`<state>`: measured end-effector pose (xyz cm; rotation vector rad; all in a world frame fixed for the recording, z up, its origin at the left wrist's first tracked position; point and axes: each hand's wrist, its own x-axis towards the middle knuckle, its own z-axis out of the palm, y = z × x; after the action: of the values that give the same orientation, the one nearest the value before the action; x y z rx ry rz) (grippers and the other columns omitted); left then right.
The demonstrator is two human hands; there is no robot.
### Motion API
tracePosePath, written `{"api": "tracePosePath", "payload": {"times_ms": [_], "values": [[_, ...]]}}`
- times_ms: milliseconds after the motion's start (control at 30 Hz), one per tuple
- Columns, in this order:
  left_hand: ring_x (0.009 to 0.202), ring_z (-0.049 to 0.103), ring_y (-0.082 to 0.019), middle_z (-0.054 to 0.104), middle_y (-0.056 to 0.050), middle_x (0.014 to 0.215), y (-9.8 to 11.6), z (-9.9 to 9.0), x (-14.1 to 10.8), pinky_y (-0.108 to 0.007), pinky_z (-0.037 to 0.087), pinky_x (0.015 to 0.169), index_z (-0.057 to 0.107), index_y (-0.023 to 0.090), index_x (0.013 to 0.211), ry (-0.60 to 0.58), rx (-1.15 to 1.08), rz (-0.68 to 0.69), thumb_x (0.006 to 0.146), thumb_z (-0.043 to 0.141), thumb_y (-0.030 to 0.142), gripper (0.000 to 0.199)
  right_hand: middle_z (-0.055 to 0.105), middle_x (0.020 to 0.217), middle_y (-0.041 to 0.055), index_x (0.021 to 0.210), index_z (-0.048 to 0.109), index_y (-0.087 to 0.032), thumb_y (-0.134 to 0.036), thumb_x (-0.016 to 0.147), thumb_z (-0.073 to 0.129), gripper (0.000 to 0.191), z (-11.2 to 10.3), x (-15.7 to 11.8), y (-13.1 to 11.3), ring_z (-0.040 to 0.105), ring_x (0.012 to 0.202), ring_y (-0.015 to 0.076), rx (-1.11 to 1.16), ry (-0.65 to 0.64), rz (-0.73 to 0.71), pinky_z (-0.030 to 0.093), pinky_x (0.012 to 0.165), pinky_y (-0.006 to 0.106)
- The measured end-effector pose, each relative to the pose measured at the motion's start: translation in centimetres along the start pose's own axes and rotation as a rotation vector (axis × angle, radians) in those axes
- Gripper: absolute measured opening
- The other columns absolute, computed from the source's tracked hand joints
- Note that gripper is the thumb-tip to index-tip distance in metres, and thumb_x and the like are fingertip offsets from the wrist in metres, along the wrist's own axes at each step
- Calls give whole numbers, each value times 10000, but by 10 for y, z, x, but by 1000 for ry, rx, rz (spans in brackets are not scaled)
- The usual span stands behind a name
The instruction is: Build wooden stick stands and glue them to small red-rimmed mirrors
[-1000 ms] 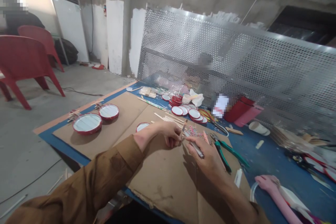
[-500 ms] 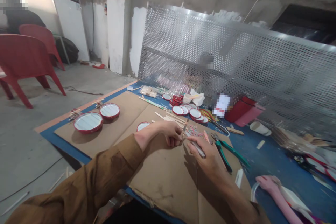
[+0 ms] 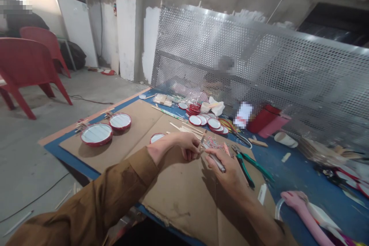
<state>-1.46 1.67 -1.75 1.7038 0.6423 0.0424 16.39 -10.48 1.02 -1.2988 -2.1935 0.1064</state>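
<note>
My left hand (image 3: 190,147) is closed on a short wooden stick (image 3: 203,137), which points up from its fingertips. Close beside it, my right hand (image 3: 226,167) wraps around a pale grey handle, which looks like that of a craft knife (image 3: 217,162). The tool's front end is near the stick; whether they touch I cannot tell. Below both hands lies a cardboard sheet (image 3: 184,196). Behind them are loose wooden sticks (image 3: 187,128) and small pink and pale bits (image 3: 215,142). Green-handled pliers (image 3: 245,167) rest right of my right hand.
Two round red-rimmed pieces (image 3: 96,133) are at the left, with another partly behind my left forearm. Several smaller red-rimmed discs (image 3: 215,123) are stacked at the back. A perforated metal panel (image 3: 245,57) borders the table's far side. A pink-handled tool (image 3: 302,211) lies right.
</note>
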Motion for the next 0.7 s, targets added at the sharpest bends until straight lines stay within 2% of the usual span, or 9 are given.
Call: {"api": "tracePosePath", "payload": {"times_ms": [133,300,433,567,700], "values": [[554,621,-108,634,8,618,2,1,-1,-262,549,577,580,159,771,12,0,0,816,538,229,93,728,889,15,1007,665,-245,-327,925,488,211,1,0,3,678,828,206,17,0,-8,168,1158,557],[535,622,-103,615,33,596,7,3,-5,-261,555,584,553,163,768,-3,-51,-1,803,547,183,41,731,967,30,1024,658,-242,-379,912,507,233,6,-4,18,687,827,214,46,43,-27,166,1163,559],[519,619,-106,615,32,590,10,3,-7,-266,552,576,538,160,755,6,-44,-12,792,555,168,41,731,932,36,1034,657,-247,-411,904,510,256,9,-4,28,690,825,231,50,39,-56,191,1150,575],[518,616,-106,607,39,582,12,4,-8,-273,555,584,549,161,784,9,-29,-5,789,561,169,15,730,952,40,1007,665,-248,-408,899,506,250,9,-3,27,685,875,239,35,49,-64,190,1152,573],[537,615,-115,605,20,593,12,4,-10,-305,562,618,551,156,753,13,-19,-3,813,547,184,66,730,910,33,996,658,-241,-395,914,492,241,9,-2,20,683,804,216,45,50,-42,171,1158,571]]}}
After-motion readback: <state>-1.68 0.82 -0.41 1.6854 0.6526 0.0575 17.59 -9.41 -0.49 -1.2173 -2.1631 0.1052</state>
